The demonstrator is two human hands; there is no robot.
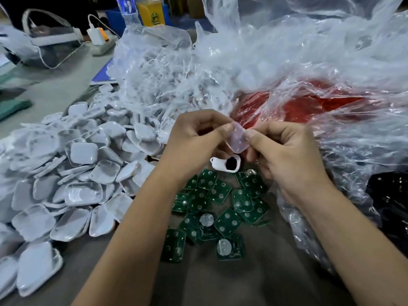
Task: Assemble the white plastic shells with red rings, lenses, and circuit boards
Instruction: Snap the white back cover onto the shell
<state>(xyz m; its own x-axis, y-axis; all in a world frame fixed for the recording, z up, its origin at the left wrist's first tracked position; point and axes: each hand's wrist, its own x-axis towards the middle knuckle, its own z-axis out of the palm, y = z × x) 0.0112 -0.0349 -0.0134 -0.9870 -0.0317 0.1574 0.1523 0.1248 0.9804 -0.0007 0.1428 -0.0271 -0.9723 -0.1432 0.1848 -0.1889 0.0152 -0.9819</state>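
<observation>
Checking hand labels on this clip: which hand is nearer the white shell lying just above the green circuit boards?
Right, narrowly. The right hand sits just beside the white shell, its lower fingers close by; the left hand is up and to the shell's left.

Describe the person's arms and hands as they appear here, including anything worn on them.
Both forearms are bare as far as the picture shows: no sleeves in view. The left hand and right hand wear no gloves, and no rings, watch or wristband are visible. Fingernails look short and unpainted. No markings can be seen.
</observation>
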